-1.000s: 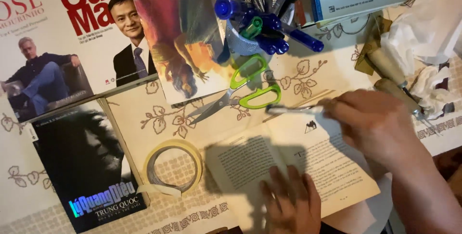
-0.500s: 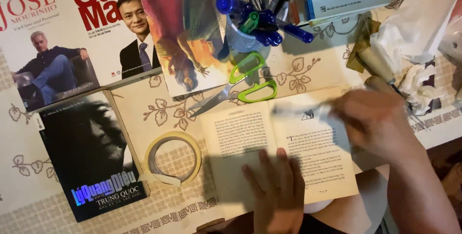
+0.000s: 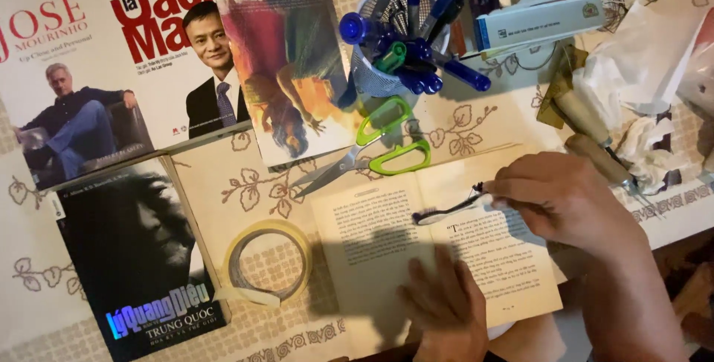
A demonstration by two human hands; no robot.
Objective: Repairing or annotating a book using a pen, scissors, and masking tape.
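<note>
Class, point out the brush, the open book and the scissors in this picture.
brush (image 3: 446, 210), head view, on its light handle over the page.
open book (image 3: 372, 235), head view, on the left page.
scissors (image 3: 400, 155), head view, on a green handle loop.

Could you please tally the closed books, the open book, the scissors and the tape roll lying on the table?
Closed books: 4
Open book: 1
Green-handled scissors: 1
Tape roll: 1
Total: 7

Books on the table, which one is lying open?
The small paperback under both hands, pages showing; the left hand presses it flat. The four other books lie closed, covers up.
</note>
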